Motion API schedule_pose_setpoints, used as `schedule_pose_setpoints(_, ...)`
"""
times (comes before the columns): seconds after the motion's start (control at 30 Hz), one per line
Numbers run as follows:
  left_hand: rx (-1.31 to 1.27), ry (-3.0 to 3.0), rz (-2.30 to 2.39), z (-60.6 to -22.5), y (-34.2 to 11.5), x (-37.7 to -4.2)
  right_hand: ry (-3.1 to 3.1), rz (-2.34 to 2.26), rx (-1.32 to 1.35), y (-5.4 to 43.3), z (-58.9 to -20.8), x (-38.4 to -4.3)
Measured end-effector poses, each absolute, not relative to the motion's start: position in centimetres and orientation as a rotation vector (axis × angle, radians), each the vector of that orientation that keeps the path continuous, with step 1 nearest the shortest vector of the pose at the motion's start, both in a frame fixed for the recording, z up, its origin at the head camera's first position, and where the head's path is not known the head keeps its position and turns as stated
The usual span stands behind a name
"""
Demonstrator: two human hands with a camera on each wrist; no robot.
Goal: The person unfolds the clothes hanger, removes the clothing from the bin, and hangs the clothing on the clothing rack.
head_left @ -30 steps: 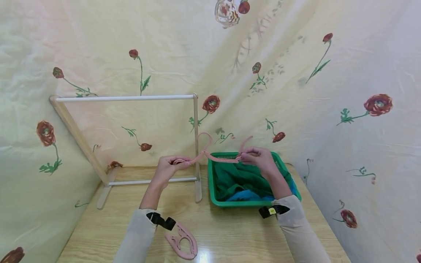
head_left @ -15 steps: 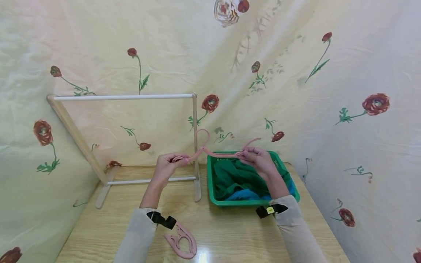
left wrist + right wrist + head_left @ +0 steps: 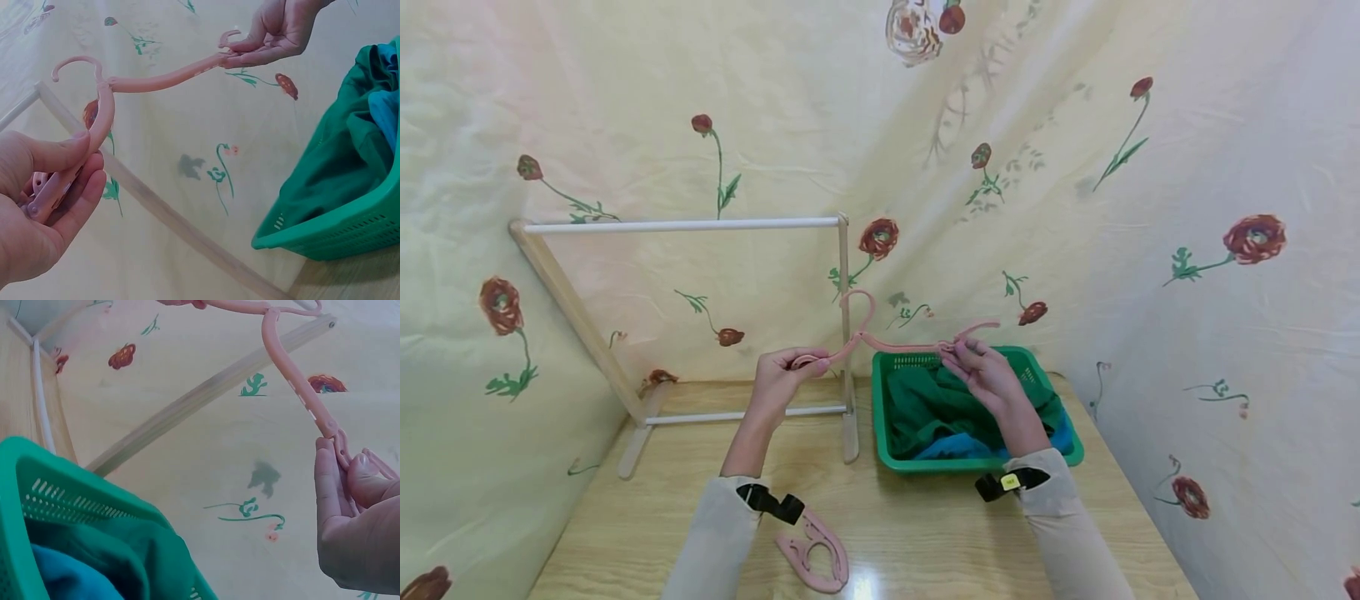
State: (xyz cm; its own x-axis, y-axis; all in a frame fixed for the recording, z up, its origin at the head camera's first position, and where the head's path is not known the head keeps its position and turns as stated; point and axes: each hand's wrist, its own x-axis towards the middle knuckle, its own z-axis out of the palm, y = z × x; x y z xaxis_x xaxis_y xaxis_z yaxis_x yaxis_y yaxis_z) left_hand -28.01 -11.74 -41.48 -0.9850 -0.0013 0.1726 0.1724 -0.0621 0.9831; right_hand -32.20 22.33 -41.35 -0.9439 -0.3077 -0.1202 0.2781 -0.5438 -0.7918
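A pink folding clothes hanger is held up between both hands, its hook pointing upward in the head view. My left hand grips the hanger's left arm, thumb across it, as the left wrist view shows closely. At the other end, my right hand pinches the jointed tip of the right arm between thumb and fingers. Beyond that hand a thin curved end piece sticks out to the right. A second pink hanger, folded up, lies on the table near the left wrist.
Behind the right hand stands a green basket with green cloth and blue cloth in it. A wooden rack with a white top bar stands at the back left of the wooden table. A flowered curtain hangs behind.
The hanger has risen a little and its right arm lies more level. The end piece beyond the right hand has swung outward and down to the right. The left hand keeps its grip.
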Motion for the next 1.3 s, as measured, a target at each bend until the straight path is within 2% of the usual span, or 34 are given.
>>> schedule_pose_setpoints(0.7,-0.211,-1.96,-2.214,-41.5,-10.6,-28.1,0.773,-2.647,0.061,21.3,-42.4,-32.2)
schedule_pose_setpoints(1.3,-0.235,-2.044,-2.227,-42.1,-10.9,-28.3,0.806,-2.671,0.079,21.4,-42.2,-32.0)
